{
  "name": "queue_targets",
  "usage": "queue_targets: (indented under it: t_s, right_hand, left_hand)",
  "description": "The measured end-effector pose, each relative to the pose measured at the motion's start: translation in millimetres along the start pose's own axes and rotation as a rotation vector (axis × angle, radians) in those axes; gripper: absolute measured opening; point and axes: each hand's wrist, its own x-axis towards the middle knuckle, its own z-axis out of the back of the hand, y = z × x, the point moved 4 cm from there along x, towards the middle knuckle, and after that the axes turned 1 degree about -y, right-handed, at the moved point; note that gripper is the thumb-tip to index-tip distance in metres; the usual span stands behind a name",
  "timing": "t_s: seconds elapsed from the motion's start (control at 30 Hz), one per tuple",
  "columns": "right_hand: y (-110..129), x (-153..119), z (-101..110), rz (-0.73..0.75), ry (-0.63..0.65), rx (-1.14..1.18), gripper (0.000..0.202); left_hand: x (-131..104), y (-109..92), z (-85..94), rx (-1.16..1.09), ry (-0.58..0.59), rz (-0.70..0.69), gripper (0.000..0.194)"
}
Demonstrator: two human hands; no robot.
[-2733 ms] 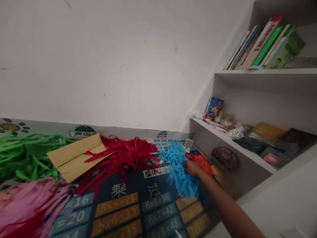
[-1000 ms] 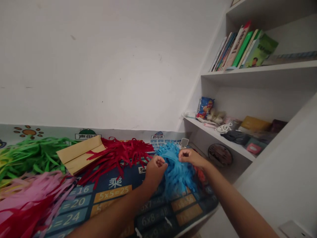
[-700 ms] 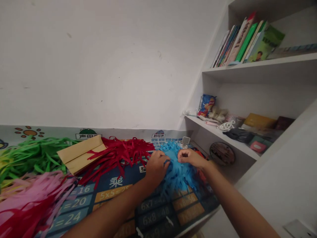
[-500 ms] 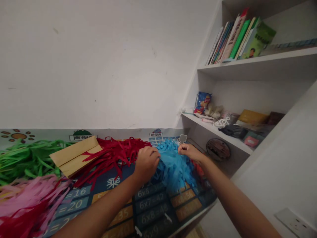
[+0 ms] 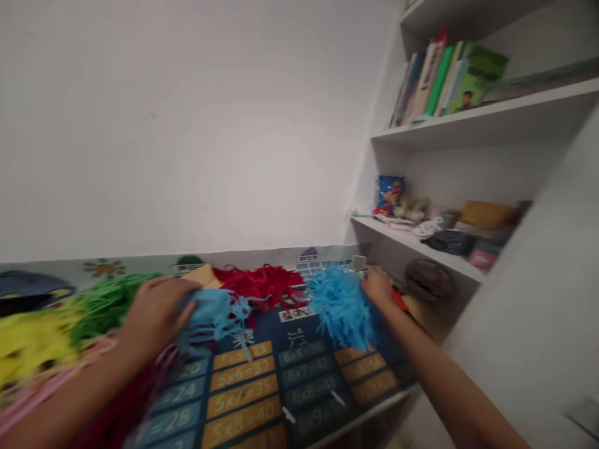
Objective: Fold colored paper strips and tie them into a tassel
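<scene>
My left hand [image 5: 161, 312] is closed on a light blue bundle of fringed strips [image 5: 215, 315], which hangs from the fingers above the printed mat. At the right of the mat lies a larger blue pile of fringed strips [image 5: 341, 305]. My right hand [image 5: 377, 284] is at that pile's right edge, its fingers blurred and partly hidden. Red strips [image 5: 262, 284] lie at the back between the two blue bundles. Green strips [image 5: 110, 299] and yellow strips [image 5: 37, 340] are to the left, partly behind my left arm.
The mat [image 5: 243, 405] shows multiplication tables. A tan paper piece [image 5: 203, 274] lies behind my left hand. Shelves [image 5: 421, 246] at the right hold books [image 5: 444, 81], a blue snack bag [image 5: 389, 193] and small items. A white wall [image 5: 210, 125] stands behind.
My left hand has moved left, away from the blue pile, carrying a blue bundle toward the green strips. My right hand stays by the pile. The view has shifted slightly left.
</scene>
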Motion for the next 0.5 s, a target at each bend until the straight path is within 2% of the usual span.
queue_targets:
  t_s: [0.07,0.13,0.17,0.2,0.23,0.27,0.3,0.33,0.4,0.5]
  right_hand:
    - [42.6,-30.2,-21.4,0.086,0.03,0.135,0.028]
    - [89.6,-83.7,-55.1,0.196,0.121,0.302,0.029]
    - [113.9,-118.3,-75.2,0.28,0.224,0.408,0.026]
    - [138.3,-156.1,-95.8,0.377,0.382,0.613,0.03]
    - [161.0,-194.5,-116.0,0.471,0.568,0.761,0.049]
    - [177.5,-225.9,-133.2,0.46,0.638,0.876,0.068]
    - [190.1,-249.8,-148.5,0.4,0.646,0.962,0.08]
    - [199.8,-266.5,-161.9,0.321,0.622,1.02,0.082]
    - [216.2,-281.5,-179.7,0.23,0.573,1.109,0.081]
    - [237.0,-272.4,-188.9,0.26,0.606,1.211,0.069]
  left_hand:
    - [-16.2,-12.8,8.1,0.058,0.103,-0.206,0.021]
    - [-26.6,-24.1,10.6,0.099,0.132,-0.19,0.02]
    - [-30.3,-30.6,10.8,0.111,0.13,-0.181,0.02]
    - [-33.5,-37.2,11.2,0.118,0.123,-0.182,0.022]
    - [-36.9,-43.5,12.3,0.124,0.112,-0.191,0.023]
    - [-40.9,-49.2,14.5,0.129,0.102,-0.21,0.025]
    - [-45.7,-53.8,17.9,0.133,0.097,-0.232,0.026]
    - [-51.7,-57.0,22.3,0.137,0.096,-0.25,0.027]
    - [-67.2,-58.7,33.4,0.142,0.098,-0.276,0.031]
    - [-96.7,-49.7,47.6,0.151,0.08,-0.3,0.036]
